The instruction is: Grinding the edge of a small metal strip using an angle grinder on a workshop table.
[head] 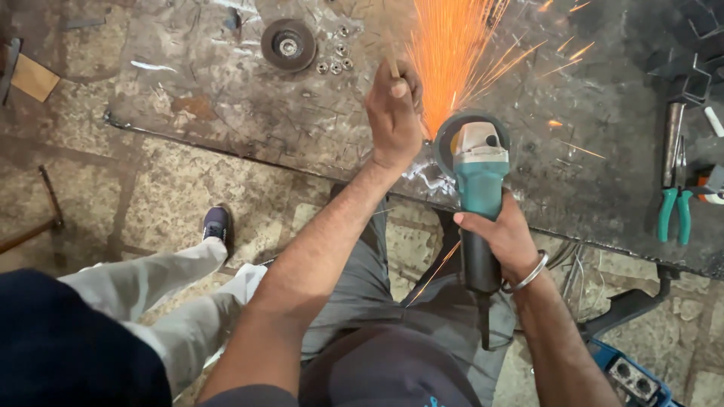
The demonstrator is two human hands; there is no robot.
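teal angle grinder on steel table, throwing orange sparks

A scarred, scratched grey steel surface spans the upper field. Near its far edge lies a dark round abrasive disc with a bright metal hub, with several small silver nuts and washers scattered just beside it. At the right end rest teal-handled pliers alongside a long dull metal bar. Below the surface's edge, a mottled stone-tile floor carries a thin rusty rod at left. A second person's pale grey trouser legs and dark blue shoe occupy the lower left. A blue machine casing sits at lower right.
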